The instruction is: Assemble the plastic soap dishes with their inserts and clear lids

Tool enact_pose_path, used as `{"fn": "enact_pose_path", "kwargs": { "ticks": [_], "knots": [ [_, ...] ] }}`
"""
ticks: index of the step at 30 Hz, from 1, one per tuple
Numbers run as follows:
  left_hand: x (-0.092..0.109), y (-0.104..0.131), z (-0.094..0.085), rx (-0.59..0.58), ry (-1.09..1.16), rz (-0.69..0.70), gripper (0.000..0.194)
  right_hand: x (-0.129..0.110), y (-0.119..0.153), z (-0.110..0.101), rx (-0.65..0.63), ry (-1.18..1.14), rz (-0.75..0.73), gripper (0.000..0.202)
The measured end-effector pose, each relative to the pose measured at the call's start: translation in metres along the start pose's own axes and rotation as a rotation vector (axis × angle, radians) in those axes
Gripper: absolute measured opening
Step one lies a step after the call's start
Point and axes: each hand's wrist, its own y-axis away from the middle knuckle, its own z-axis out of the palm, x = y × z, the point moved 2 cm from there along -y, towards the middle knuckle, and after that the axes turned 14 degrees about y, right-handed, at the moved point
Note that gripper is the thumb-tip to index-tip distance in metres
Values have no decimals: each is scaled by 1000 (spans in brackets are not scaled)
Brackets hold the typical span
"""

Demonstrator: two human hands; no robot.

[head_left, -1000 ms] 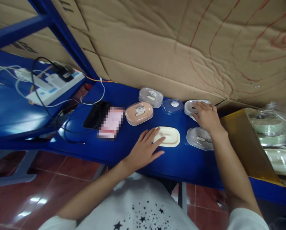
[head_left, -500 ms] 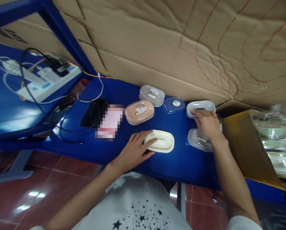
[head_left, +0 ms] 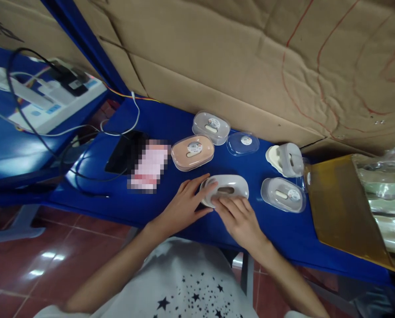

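Observation:
A whitish-grey oval soap dish tray (head_left: 238,181) with a slot in its floor lies over a cream oval base (head_left: 205,201), of which little shows. My left hand (head_left: 188,198) grips the left end, its thumb over the rim. At the near right side, the bent fingers of my right hand (head_left: 237,216) hold the tray. To the right is a grey soap dish with a clear lid (head_left: 283,194). Behind it, a tilted grey tray (head_left: 290,160) leans by a cream piece (head_left: 274,158).
Farther back stand a pink lidded soap dish (head_left: 192,152), a grey lidded one (head_left: 211,127) and a clear lid (head_left: 242,144). A carton (head_left: 344,207) of wrapped dishes borders the right. On the left are a dark phone-like slab (head_left: 122,154), cables and a power strip (head_left: 58,110).
My right hand has come from the back right to the front centre with the grey tray, now over the cream base. The tilted tray and cream piece are uncovered. My left hand stays.

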Motion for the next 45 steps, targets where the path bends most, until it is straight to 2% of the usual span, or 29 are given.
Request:
{"fn": "enact_pose_path", "kwargs": {
  "ticks": [3,8,11,15,18,21,24,28,30,32,34,36,38,41,43,45],
  "knots": [
    [0,1,1,-18,-33,16,58,-5,-4,4,5,5,-15,50],
    [0,6,1,-6,-70,51,63,-12,-9,-1,-24,86,-73,48],
    [-1,9,-1,2,-68,74,59,-12,-5,-3,-59,93,-122,53],
    [-2,10,-5,-24,-50,56,59,3,13,2,-85,55,-21,67],
    [-1,9,-9,-34,-66,60,59,13,29,8,-40,42,58,76],
    [1,8,-12,-50,-88,68,56,15,36,12,-15,36,64,79],
    [3,8,-14,-61,-116,90,55,13,34,13,-25,53,33,77],
    [1,14,-12,-59,-143,105,51,15,24,12,-26,57,-53,63],
    [0,16,-10,-46,-150,107,50,24,14,11,-3,24,-112,54],
    [-2,18,-10,-31,-141,105,50,41,-3,11,36,-17,-83,48],
    [-2,18,-10,-21,-121,97,49,66,-27,15,45,-15,85,48],
    [-2,17,-11,-14,-103,89,48,91,-51,20,-8,63,317,56],
    [-1,18,-12,-2,-94,89,50,107,-69,26,-100,135,383,61],
    [0,21,-14,46,-75,99,53,113,-74,29,-194,129,281,58],
    [0,23,-15,85,-55,108,52,113,-64,28,-205,69,204,59],
    [0,23,-16,106,-34,115,52,117,-50,27,-222,13,190,69]
  ]
}}
